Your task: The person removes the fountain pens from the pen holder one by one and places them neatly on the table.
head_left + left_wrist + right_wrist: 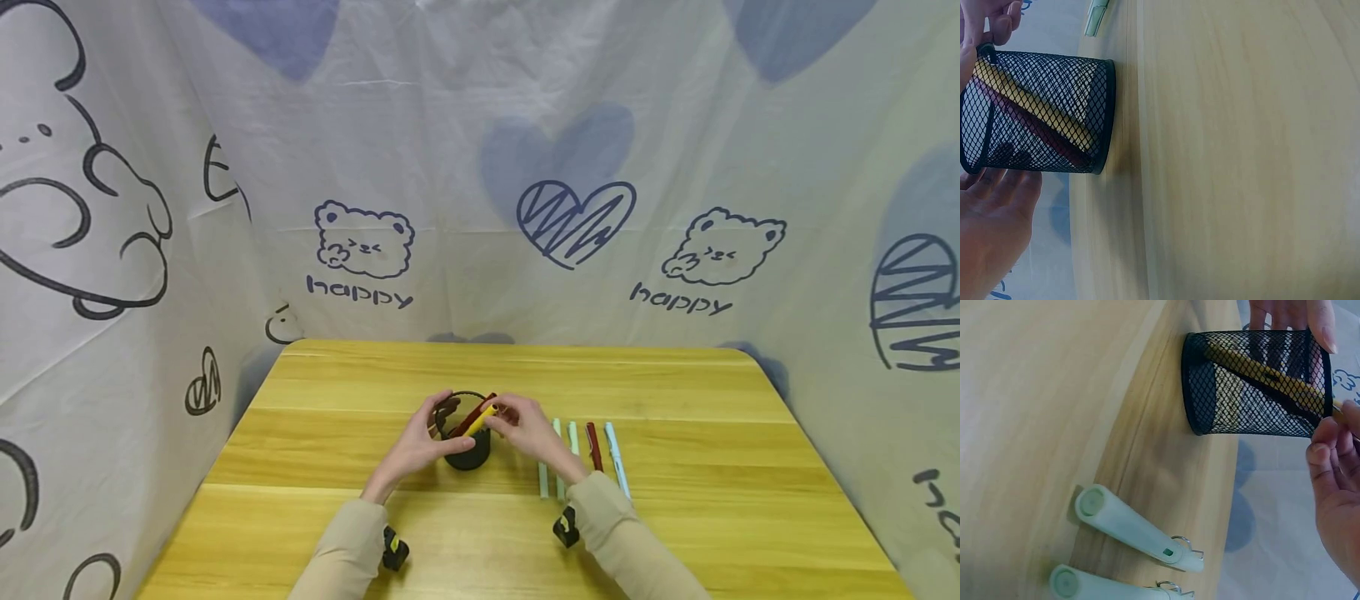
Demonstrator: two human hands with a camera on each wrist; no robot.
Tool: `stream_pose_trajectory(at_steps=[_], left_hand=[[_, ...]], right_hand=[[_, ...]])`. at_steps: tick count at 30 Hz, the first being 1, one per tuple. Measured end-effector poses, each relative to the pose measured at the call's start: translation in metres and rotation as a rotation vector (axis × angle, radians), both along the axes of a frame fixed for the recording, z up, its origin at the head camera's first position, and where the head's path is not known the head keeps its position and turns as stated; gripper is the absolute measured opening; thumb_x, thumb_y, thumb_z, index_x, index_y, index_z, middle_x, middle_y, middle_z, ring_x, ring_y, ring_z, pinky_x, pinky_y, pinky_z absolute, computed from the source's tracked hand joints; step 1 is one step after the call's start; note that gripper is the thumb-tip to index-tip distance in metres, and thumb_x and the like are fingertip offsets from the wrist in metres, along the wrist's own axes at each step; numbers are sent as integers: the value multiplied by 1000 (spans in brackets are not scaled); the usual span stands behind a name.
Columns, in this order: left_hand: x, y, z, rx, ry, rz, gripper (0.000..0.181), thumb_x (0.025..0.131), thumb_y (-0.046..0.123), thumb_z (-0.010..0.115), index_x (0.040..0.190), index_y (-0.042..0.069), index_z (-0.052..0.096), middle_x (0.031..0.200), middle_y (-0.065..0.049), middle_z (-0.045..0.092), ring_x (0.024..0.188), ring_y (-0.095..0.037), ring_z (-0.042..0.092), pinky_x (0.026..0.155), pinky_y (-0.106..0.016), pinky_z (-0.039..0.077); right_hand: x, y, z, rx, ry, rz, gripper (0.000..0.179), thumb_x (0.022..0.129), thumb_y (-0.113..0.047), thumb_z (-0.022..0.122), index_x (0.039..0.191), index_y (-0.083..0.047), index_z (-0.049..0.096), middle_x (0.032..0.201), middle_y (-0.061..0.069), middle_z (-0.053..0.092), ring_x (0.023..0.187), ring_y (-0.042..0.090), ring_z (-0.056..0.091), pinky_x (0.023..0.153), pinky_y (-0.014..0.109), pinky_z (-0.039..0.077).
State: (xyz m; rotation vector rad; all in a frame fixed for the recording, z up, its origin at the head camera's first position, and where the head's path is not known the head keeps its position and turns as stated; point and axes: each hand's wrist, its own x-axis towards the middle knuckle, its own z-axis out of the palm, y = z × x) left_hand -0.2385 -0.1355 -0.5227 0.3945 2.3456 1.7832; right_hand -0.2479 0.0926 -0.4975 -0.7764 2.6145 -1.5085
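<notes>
A black mesh pen holder stands upright on the table. My left hand holds it from the left, thumb across the front and fingers round the far side. Inside lean a yellow pen and a dark red pen, both slanting up to the right. At the rim, my right hand pinches the upper end of the yellow pen between thumb and fingers. Through the mesh in the left wrist view, the lower part of the yellow pen reaches near the holder's base.
Right of the holder lie two light green pens, partly under my right hand in the head view. Beside them are another dark red pen and a light blue pen. A printed cloth hangs behind the wooden table.
</notes>
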Motion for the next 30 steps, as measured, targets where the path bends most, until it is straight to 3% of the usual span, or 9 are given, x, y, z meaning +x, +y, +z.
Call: stream_pose_trajectory(at_steps=[4,10,18,26,30], left_hand=[[1,0,1,-9,1,6,88,85,23,82,157,14,31,157,-14,44,147,-37,39,120,-63,30],[1,0,1,-20,3,5,89,86,23,82,158,12,29,157,-14,44,148,-37,38,120,-63,29],[1,1,0,-23,3,9,90,85,24,82,157,13,30,157,-14,44,149,-38,36,120,-64,29],[0,0,-1,-15,-5,0,88,85,24,82,157,16,31,158,-13,43,149,-37,36,121,-63,29],[0,0,-1,-13,-3,-3,88,85,23,82,157,16,30,158,-13,43,149,-37,36,121,-62,29]], right_hand=[[2,1,-2,-23,28,-50,20,99,-18,65,111,-3,70,83,23,68,59,15,61,56,22,52],[5,2,-5,-80,69,-141,16,96,-22,69,105,-10,72,75,9,70,56,2,58,55,22,53],[8,4,-12,-284,151,-208,13,95,-15,68,101,-4,68,76,21,69,59,-1,59,54,25,55],[14,9,-13,-616,115,-222,16,101,-5,57,106,10,60,94,30,71,64,13,69,54,34,59],[15,14,-15,-750,79,-220,18,103,-2,52,107,15,54,100,28,72,68,14,71,58,30,60]])
